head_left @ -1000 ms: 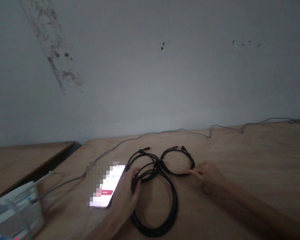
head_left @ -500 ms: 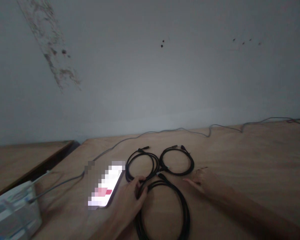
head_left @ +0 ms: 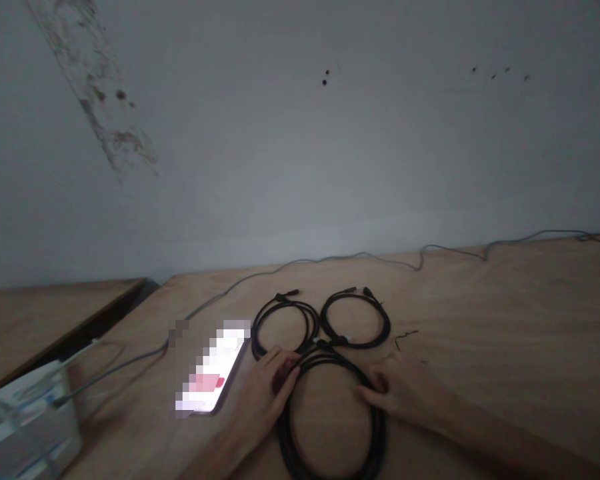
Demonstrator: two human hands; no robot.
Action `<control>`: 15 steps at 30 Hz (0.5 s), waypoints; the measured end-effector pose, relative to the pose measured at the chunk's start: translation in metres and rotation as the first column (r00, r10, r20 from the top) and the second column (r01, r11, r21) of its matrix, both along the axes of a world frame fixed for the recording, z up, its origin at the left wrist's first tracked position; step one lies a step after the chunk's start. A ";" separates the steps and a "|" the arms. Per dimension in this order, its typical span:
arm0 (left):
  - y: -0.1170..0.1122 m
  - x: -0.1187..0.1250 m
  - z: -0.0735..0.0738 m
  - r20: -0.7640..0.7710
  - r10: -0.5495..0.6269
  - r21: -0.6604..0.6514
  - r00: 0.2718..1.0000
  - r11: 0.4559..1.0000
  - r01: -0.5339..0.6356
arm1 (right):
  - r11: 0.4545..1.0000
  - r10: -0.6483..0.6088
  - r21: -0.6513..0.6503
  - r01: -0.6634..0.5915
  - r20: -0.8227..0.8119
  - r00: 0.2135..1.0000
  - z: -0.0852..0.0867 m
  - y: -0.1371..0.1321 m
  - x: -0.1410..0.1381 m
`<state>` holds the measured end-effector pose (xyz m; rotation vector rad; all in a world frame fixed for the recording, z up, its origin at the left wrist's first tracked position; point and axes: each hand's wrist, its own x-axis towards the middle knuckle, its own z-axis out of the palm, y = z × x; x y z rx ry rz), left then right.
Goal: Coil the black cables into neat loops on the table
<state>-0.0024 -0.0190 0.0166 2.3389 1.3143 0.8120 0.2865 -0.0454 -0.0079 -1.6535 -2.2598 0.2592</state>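
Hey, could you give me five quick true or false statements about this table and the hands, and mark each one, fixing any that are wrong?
1. The left hand is at the upper left of the nearest black cable coil. True.
2. Only one black cable coil is on the wooden table. False: there are three.
3. A gray cord runs along the table's back, near the wall. True.
4. The right hand holds the smartphone. False: the right hand is at the right of the nearest coil; the smartphone is beside the left hand.
5. The smartphone's screen is black. False: it is lit.
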 end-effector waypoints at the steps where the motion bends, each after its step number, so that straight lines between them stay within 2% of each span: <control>1: 0.000 0.000 0.000 -0.004 -0.011 -0.004 1.000 1.000 0.011 | 1.000 -0.018 0.003 0.018 0.000 1.000 -0.001 0.002 0.001; 10: -0.004 0.003 0.003 -0.020 -0.020 -0.053 1.000 0.998 0.019 | 1.000 -0.003 0.014 0.003 -0.004 1.000 -0.004 -0.004 0.005; 15: -0.001 0.001 0.000 0.061 0.179 -0.072 0.982 0.982 -0.174 | 0.998 0.066 -0.014 -0.067 -0.023 0.998 0.002 -0.005 0.009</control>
